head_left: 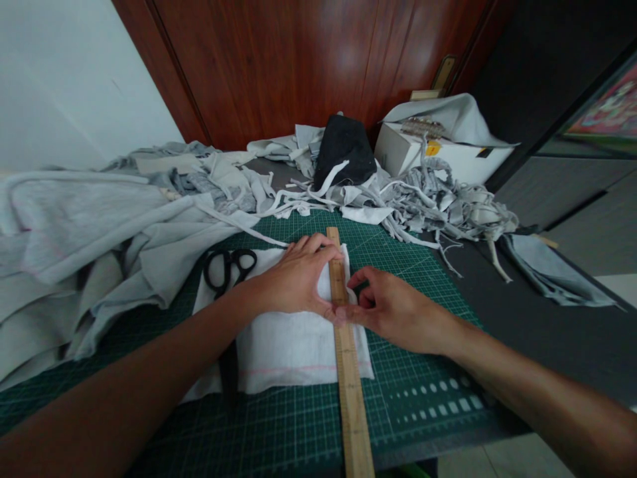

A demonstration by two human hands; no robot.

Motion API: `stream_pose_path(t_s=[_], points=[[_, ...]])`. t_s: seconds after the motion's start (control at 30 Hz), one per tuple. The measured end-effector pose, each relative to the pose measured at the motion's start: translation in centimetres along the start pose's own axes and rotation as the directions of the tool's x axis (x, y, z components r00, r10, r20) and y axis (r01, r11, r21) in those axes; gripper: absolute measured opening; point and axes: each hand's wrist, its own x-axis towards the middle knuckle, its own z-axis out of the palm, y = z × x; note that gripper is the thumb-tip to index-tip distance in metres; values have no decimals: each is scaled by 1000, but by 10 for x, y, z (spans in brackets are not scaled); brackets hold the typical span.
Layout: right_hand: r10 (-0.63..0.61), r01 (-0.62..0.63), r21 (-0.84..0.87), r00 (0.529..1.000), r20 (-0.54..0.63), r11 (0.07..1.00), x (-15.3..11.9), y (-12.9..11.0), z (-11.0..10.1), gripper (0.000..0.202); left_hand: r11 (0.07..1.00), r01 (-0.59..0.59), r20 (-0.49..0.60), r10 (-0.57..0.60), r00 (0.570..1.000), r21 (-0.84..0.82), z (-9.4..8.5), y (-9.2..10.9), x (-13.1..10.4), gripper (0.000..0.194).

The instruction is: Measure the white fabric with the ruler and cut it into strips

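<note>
A white cloth (293,345) with a pink line near its front edge lies on a green cutting mat (408,292). A wooden ruler (351,378) runs lengthwise over its right side. My left hand (301,275) presses on the cloth and ruler, fingers stretched and thumb apart. At the ruler's right side is my right hand (383,302). Its thumb reaches onto the ruler, its index finger is bent at the cloth's right edge, and a gap shows between them. Black-handled scissors (226,269) rest on the cloth's left side, partly hidden under my left forearm.
A large heap of grey cloth (99,226) covers the left side. Behind the mat are a black bag-like bundle (346,149), tangled grey strips (423,199) and a white box (455,159). Folded dark grey cloth (552,269) lies at the right.
</note>
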Motion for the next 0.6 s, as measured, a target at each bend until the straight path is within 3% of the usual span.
stream_pose_path(t_s=[0.07,0.23,0.47,0.6], points=[[-3,5,-59,999,36,998,1,0,-5,19,1000,1,3,-1,1000,-7,-1,1,0,94],[-35,47,-111,994,102,993,0,-2,-8,30,1000,-1,9,1,1000,-17,-2,1,0,93],[-71,67,-184,997,-12,981,-9,-3,-1,22,1000,0,-17,0,1000,-6,0,3,-1,93],[-86,81,-200,996,-16,976,-14,3,-4,22,1000,26,-18,-26,1000,10,1,7,0,94]])
